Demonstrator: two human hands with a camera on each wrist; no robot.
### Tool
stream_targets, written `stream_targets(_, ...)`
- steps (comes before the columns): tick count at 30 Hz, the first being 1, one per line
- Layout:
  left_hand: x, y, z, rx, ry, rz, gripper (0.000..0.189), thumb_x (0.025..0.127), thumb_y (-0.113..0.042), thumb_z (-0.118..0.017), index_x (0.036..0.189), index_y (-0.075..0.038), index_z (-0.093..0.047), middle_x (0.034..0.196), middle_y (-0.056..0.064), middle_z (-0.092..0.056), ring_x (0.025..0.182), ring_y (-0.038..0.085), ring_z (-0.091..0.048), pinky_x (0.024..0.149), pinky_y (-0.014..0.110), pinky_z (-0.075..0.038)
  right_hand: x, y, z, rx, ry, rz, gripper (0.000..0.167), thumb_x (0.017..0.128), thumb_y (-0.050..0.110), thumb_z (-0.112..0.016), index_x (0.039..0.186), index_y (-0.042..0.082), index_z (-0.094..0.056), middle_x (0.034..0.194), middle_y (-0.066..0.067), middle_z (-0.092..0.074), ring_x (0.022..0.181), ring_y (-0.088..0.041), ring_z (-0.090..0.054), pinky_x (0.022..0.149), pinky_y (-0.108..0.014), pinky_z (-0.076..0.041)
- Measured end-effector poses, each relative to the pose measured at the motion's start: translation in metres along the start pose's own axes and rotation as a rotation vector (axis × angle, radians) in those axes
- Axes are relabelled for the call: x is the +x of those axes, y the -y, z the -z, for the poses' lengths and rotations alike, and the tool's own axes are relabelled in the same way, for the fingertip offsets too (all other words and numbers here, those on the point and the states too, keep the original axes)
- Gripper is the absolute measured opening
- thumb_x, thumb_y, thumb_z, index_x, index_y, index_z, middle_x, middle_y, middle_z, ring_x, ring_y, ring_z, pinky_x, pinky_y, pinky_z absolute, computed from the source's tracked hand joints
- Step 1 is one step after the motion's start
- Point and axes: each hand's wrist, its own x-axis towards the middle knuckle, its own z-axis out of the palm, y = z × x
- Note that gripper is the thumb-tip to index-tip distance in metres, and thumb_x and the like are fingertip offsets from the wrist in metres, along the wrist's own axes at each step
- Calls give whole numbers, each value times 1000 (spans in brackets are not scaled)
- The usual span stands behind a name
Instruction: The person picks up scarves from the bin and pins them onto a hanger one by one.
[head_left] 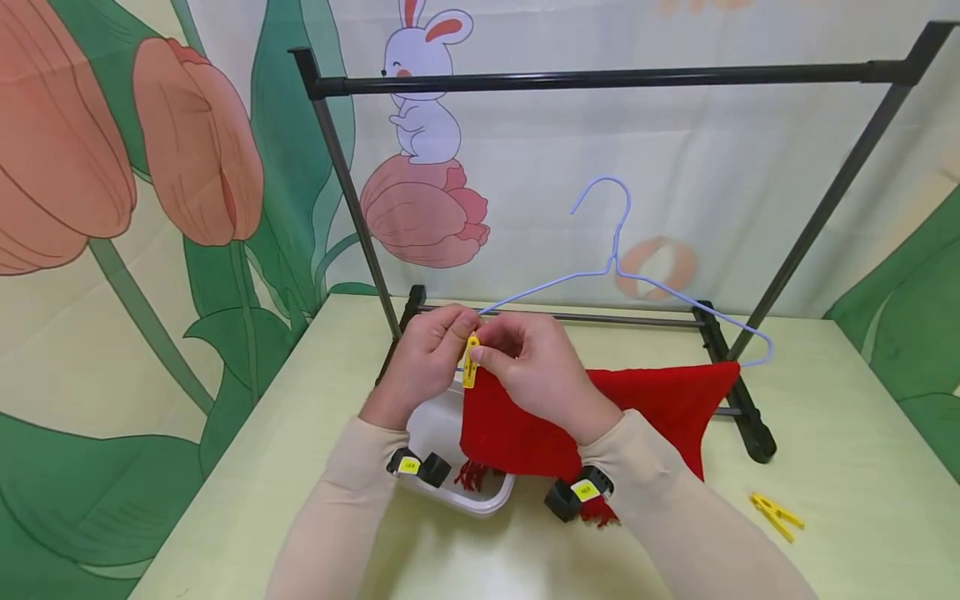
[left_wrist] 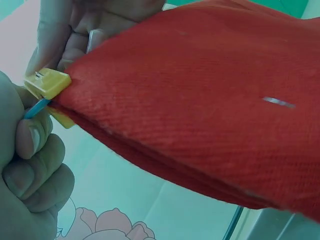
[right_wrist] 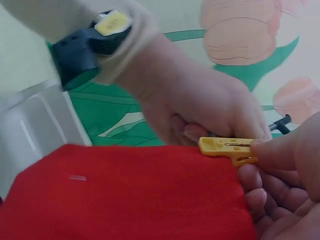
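Observation:
The left hand (head_left: 423,354) grips the left end of a blue wire hanger (head_left: 570,276), its fingers curled around the wire (left_wrist: 36,108). Close beside it, the right hand (head_left: 547,375) pinches a yellow clothespin (head_left: 470,362) between thumb and fingers. In the left wrist view the clothespin (left_wrist: 52,83) sits over the corner of a red scarf (left_wrist: 190,100) and the wire. The scarf (head_left: 652,400) spreads to the right beneath the hanger, its upper right corner near the hanger's other end. Part of it is hidden behind the right hand and forearm.
A black rack (head_left: 600,79) stands behind the hands, its top bar above the hanger. Under the scarf is a white tub (head_left: 487,504), with red fringe hanging over it. Another yellow clothespin (head_left: 777,515) lies on the table (head_left: 862,433) at the right.

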Motion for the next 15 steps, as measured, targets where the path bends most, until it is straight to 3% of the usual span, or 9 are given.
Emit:
stream_targets(8, -1, 1, -4, -4, -1, 28, 23, 113, -12, -55, 115, 1, -73, 74, 11, -57, 64, 20, -46, 57, 23, -41, 2, 3, 2, -137, 73, -87, 24, 100, 14, -77, 121, 3, -77, 108, -10, -79, 92, -23, -70, 83, -35, -63)
stream_targets(15, -3, 0, 0, 29, -2, 26, 23, 113, -14, -55, 119, -1, -73, 79, 12, -59, 66, 22, -47, 59, 24, -43, -2, 5, 5, -244, 107, -99, 34, 102, 26, -74, 131, 8, -76, 123, -8, -77, 112, -27, -65, 92, -41, -59)
